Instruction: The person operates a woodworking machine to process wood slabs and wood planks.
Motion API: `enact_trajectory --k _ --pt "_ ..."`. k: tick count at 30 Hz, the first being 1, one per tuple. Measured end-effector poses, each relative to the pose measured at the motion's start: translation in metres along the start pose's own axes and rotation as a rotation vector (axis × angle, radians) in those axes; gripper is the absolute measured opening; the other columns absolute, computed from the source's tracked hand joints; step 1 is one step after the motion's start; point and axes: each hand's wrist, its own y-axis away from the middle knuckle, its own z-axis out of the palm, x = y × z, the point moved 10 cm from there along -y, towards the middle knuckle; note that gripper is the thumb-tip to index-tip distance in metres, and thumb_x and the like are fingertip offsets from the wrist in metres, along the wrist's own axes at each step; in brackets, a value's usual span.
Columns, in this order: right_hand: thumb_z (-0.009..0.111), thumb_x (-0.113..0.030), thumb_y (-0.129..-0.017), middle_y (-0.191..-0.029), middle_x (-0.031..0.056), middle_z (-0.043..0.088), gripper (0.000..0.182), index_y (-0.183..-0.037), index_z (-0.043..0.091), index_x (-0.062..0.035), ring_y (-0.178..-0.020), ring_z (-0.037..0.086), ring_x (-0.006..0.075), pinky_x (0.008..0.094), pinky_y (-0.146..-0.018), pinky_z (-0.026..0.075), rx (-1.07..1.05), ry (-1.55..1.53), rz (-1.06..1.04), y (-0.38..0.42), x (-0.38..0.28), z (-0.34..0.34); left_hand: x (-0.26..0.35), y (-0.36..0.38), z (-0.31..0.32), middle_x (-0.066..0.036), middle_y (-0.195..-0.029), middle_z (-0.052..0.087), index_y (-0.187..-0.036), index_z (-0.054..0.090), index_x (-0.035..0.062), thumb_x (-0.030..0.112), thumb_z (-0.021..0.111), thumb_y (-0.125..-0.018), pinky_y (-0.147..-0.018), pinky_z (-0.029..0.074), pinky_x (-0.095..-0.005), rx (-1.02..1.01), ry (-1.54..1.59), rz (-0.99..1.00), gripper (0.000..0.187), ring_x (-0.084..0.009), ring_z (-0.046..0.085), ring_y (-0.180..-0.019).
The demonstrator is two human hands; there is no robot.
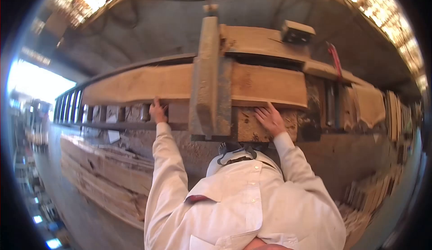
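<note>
A long wooden plank [153,82] lies across the machine bed and passes beneath an upright metal machine column [208,79]; the column hides its middle. Its other stretch shows to the right of the column. My left hand [157,111] holds the plank's near edge left of the column, one digit over the edge and the rest partly hidden below. To the right of the column, my right hand [271,120] lies with fingers stretched out, their tips at the plank's near edge. Under that hand is a dusty wooden block or table surface [254,126].
Rollers [145,113] line the bed on the left. A second board [263,41] lies behind the plank, beside a small box-like part [298,32]. A red handle [335,59] rises at the right. Rough timber [105,173] is piled low on the left, with stacked boards [393,115] far right.
</note>
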Motion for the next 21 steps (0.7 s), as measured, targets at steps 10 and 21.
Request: enact_trajectory --k 10,21 --pt "0.072 -0.014 -0.091 -0.133 0.0103 0.055 0.05 -0.134 0.049 -0.01 -0.131 0.047 0.0288 0.0537 -0.114 0.035 0.061 -0.208 -0.2 -0.028 0.006 0.016 0.005 -0.003 -0.003 -0.011 -0.094 0.062 -0.103 0.055 0.0002 0.048 0.073 -0.088 -0.066 0.059 -0.0387 0.017 -0.036 0.056 0.053 -0.0215 0.062 -0.074" --pt "0.075 -0.013 -0.087 -0.123 0.0057 0.06 0.047 -0.128 0.053 -0.0074 -0.118 0.057 0.0247 0.0494 -0.102 0.049 0.158 -0.128 -0.46 0.067 -0.021 -0.027 0.002 -0.005 0.0 -0.01 -0.094 0.064 -0.106 0.056 0.0006 0.049 0.073 -0.088 -0.064 0.057 -0.0381 -0.002 -0.057 0.021 0.054 -0.0209 0.064 -0.079"
